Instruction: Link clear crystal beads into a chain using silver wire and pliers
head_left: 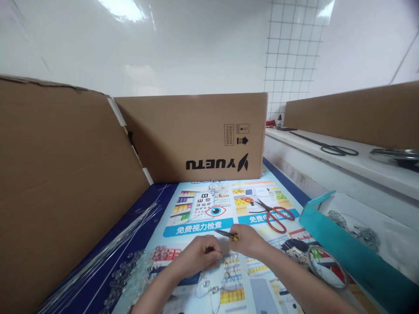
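Note:
My right hand point(245, 240) is closed around small pointed pliers point(224, 233) with a bit of yellow at the grip; the dark jaws point left, above my other hand. Just below and to the left, my left hand point(203, 253) is pinched shut, and thin wire seems to run from its fingertips. Under both hands lies a loose tangle of thin wire point(229, 277) with clear round beads point(214, 289) on it. What exactly sits between the left fingertips is too small to make out.
Clear beads point(131, 270) are heaped at the left, beside a bundle of straight wires point(108, 257). Red-handled scissors point(276, 216) lie at right. A teal box point(347, 257) holds wire coils; a clear ring-shaped roll point(327, 267) is beside it. Cardboard panels point(170, 139) stand behind and left.

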`<state>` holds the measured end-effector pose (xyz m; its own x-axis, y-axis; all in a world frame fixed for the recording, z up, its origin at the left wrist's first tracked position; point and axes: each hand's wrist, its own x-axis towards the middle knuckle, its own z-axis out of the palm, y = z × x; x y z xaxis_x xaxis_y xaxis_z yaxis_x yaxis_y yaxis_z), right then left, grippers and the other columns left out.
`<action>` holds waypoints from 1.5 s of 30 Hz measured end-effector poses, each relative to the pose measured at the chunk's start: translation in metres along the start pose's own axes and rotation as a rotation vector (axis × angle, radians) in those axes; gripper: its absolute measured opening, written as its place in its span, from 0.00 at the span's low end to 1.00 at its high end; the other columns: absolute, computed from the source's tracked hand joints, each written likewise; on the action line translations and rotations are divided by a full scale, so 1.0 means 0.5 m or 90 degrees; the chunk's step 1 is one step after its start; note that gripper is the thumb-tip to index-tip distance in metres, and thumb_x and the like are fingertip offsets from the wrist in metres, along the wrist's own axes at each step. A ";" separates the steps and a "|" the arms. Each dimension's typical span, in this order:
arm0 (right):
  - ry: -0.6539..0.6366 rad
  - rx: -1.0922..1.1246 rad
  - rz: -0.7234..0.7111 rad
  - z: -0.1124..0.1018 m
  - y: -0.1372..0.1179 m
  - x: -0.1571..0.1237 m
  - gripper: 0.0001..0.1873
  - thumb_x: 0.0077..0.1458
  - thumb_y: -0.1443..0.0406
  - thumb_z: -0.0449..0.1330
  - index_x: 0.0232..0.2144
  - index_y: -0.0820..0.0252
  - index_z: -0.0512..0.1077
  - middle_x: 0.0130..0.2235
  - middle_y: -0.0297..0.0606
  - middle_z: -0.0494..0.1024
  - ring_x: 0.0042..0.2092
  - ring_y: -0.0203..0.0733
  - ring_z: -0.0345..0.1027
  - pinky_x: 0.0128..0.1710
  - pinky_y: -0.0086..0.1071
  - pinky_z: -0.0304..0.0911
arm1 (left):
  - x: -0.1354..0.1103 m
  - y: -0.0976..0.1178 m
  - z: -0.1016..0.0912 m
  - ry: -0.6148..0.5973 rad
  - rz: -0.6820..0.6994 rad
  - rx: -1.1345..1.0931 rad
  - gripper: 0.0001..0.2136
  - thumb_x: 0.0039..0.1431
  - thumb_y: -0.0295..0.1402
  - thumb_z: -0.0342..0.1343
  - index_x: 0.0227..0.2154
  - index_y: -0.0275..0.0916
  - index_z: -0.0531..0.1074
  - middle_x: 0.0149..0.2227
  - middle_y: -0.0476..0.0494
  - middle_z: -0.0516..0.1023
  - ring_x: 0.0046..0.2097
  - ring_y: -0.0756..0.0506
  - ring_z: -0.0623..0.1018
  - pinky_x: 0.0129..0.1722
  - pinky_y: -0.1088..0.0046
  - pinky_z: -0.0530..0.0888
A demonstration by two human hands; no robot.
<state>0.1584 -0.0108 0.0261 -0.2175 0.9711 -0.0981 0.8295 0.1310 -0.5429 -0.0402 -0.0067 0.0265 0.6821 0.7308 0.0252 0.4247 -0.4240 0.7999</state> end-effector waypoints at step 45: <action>-0.077 -0.369 -0.111 -0.035 -0.023 -0.103 0.12 0.47 0.61 0.52 0.27 0.56 0.74 0.28 0.41 0.77 0.32 0.47 0.70 0.28 0.32 0.56 | 0.002 -0.019 0.001 0.036 0.022 0.004 0.05 0.50 0.25 0.52 0.24 0.37 0.71 0.27 0.52 0.71 0.30 0.52 0.70 0.31 0.80 0.64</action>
<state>0.1691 -0.0590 0.0522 -0.4041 0.9005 -0.1609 0.9135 0.4063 -0.0205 -0.0433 -0.0023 0.0186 0.6617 0.7448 0.0865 0.4052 -0.4523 0.7945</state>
